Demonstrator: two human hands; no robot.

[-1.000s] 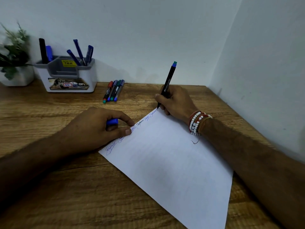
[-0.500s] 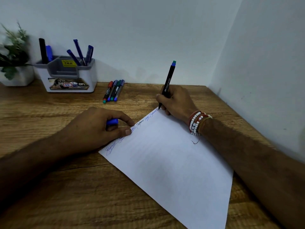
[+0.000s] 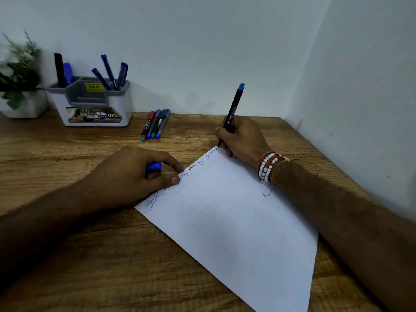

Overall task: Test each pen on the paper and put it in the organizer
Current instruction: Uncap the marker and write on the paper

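My right hand (image 3: 244,136) grips a black pen (image 3: 234,109) with a blue-green end, its tip touching the far corner of the white paper (image 3: 236,221). Scribbled writing runs along the paper's upper left edge. My left hand (image 3: 132,176) rests on that edge, thumb pressing the sheet, fingers curled round a blue pen cap (image 3: 153,165). A white and grey organizer (image 3: 94,104) stands at the back left with several blue and black pens in it. Several capped pens (image 3: 155,124) lie side by side on the desk to its right.
A potted plant (image 3: 18,82) in a white pot sits at the far left beside the organizer. The wooden desk (image 3: 67,154) fits into a corner, with walls behind it and on the right.
The pen tip has crept a little along the paper's far corner as my right hand writes. My left hand has not moved.
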